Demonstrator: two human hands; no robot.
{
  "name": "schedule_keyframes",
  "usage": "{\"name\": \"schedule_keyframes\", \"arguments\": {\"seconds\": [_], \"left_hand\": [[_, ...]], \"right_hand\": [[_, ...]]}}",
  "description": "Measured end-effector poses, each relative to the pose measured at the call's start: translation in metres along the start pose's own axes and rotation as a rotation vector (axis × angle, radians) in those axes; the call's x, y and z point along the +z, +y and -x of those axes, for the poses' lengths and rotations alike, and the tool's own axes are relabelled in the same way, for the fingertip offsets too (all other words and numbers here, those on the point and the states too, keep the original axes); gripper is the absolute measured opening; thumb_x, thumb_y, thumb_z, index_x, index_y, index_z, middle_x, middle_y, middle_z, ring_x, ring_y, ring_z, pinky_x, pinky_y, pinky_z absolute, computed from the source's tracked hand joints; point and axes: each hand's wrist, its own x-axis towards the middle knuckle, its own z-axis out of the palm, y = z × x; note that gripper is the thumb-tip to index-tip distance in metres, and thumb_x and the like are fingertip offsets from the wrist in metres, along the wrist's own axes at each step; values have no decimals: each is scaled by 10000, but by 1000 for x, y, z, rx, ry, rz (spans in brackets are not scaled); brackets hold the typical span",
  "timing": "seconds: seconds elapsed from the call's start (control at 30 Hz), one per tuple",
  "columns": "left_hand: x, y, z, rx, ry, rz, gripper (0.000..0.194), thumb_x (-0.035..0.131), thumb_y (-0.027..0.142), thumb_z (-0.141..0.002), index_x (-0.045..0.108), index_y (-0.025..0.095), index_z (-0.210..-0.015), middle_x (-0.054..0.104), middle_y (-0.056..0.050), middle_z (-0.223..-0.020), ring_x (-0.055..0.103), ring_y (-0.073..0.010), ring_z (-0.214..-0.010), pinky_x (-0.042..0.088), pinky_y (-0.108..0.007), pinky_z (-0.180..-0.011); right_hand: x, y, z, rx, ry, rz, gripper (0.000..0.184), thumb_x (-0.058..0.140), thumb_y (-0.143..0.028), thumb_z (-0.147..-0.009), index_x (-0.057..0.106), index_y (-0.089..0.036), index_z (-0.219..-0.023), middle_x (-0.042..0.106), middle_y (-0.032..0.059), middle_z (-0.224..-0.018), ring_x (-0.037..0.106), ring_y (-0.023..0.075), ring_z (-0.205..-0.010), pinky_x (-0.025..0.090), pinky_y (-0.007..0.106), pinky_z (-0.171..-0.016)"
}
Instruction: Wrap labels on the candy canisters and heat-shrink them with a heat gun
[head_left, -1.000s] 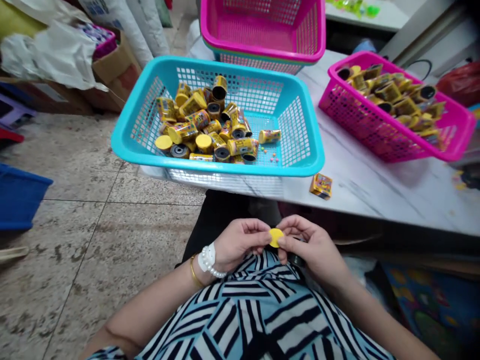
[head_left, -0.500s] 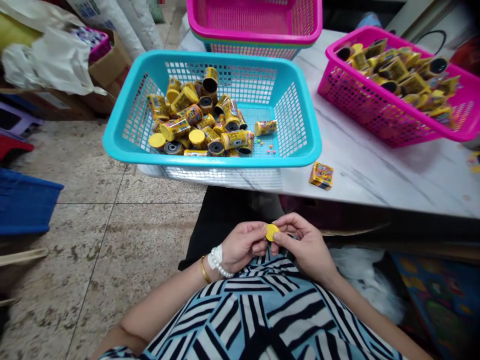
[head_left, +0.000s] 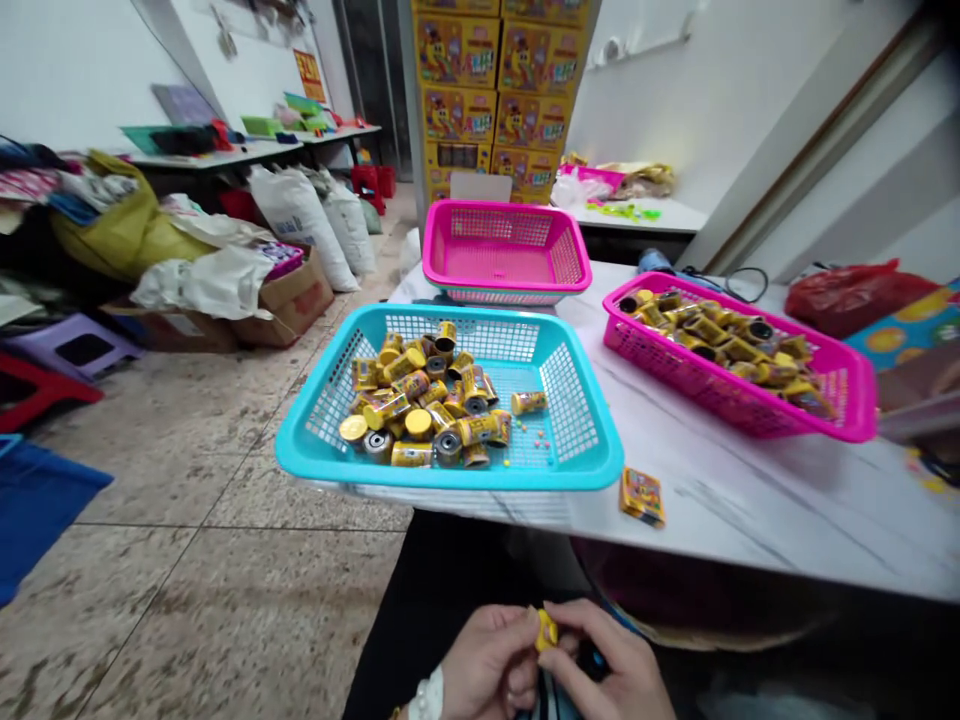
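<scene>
At the bottom centre of the frame, our left hand (head_left: 486, 662) and right hand (head_left: 616, 668) are nearly closed, thumbs and forefingers pinching a small yellow piece (head_left: 547, 630) between them. Something dark shows beneath our right fingers, but we cannot tell whether we grip it. We judge the step in hand to be close fingertip work on the yellow piece, perhaps turning or pressing it; its far side is hidden, so we cannot tell which. The next move calls for a light, steady pinch from both sides, and a clear view of its edge before we let either side go. Above the hands, the turquoise basket (head_left: 450, 478) sits at the near edge of the desk (head_left: 720, 505), holding a heap of yellow canisters (head_left: 412, 454) towards its left, with tiny beads (head_left: 541, 442) loose at its right. A small printed packet (head_left: 643, 497) lies just beside it. Farther out, a filled pink basket (head_left: 712, 408) stands at right of the frame, and stacked baskets (head_left: 506, 284) stand at upper centre.
</scene>
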Motion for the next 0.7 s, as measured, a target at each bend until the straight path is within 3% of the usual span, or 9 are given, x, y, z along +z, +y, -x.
{"name": "schedule_keyframes", "arguments": {"seconds": [0.13, 0.27, 0.4, 0.53, 0.63, 0.7], "left_hand": [[2, -1, -1, 0, 0, -27, 474, 808, 523, -700, 579, 109, -733, 389, 71, -516, 194, -10, -416, 76, -230, -461], [9, 3, -6, 3, -29, -91, 431, 775, 508, -738, 572, 128, -744, 373, 82, -511, 193, -20, -418, 110, -225, -464], [31, 22, -11, 195, 82, -439, 404, 724, 503, -785, 642, 132, -923, 457, 50, -645, 318, -47, -489, 216, -220, -500], [60, 43, -13, 450, 82, -922, 240, 634, 380, -862, 688, 146, -853, 569, -15, -741, 460, -115, -661, 349, -235, -623], [66, 45, -22, 478, 7, -1066, 243, 573, 356, -891, 686, 154, -815, 598, -28, -757, 479, -125, -669, 362, -240, -626], [55, 36, -32, 421, -9, -1097, 253, 574, 373, -884, 681, 153, -820, 592, -24, -735, 481, -128, -664, 366, -241, -622]], "right_hand": [[-9, -10, -3, 67, -101, 63, 101, 660, -320, -837, 731, -264, -883, 697, -1, -665, 667, 186, -582, 536, 270, -591], [-31, -24, -9, 48, -82, 148, 156, 602, -322, -895, 725, -233, -859, 706, 6, -664, 673, 174, -591, 527, 262, -596], [-86, -31, -29, -126, 182, 470, 161, 579, -244, -910, 741, -242, -906, 774, 49, -855, 727, 208, -744, 558, 299, -697], [-152, -15, -72, -196, 468, 862, 207, 565, -246, -928, 759, -201, -987, 781, 103, -971, 736, 248, -864, 548, 352, -787], [-183, 5, -101, -143, 388, 942, 246, 571, -293, -915, 776, -168, -965, 786, 107, -915, 742, 254, -799, 547, 346, -709], [-193, 9, -105, -129, 417, 920, 250, 604, -332, -890, 783, -166, -947, 786, 98, -843, 733, 245, -718, 535, 334, -649]]}}
